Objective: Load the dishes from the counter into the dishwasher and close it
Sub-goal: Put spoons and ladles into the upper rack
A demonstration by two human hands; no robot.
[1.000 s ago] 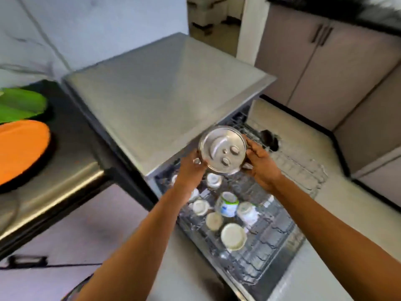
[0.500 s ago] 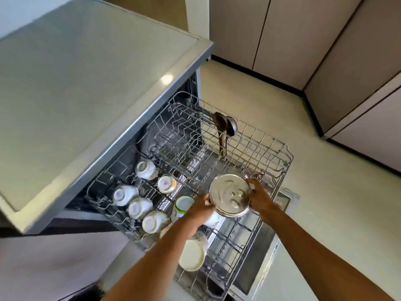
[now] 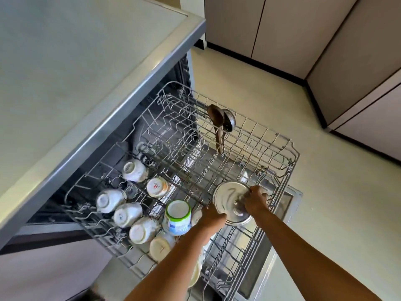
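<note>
A round steel lid [image 3: 227,197] with a knob sits low over the front right of the pulled-out dishwasher rack [image 3: 282,153]. My right hand [image 3: 255,199] grips the lid at its knob and right rim. My left hand [image 3: 211,216] holds its left edge. Several upturned white cups [image 3: 128,213] fill the rack's left side, with a green-banded white mug [image 3: 178,216] beside my left hand. A wooden spoon [image 3: 218,124] and a steel ladle [image 3: 229,122] stand at the rack's back. The open dishwasher door [image 3: 288,205] lies under the rack.
The grey dishwasher top [image 3: 76,72] fills the upper left. Beige floor [image 3: 325,203] stretches to the right, bounded by grey cabinet doors [image 3: 249,29] at the back and right. A pale plate [image 3: 195,276] shows under my left forearm.
The lid has come down from over the counter edge into the rack's front right. My right hand has shifted onto the knob. My view has swung right, away from the counter plates.
</note>
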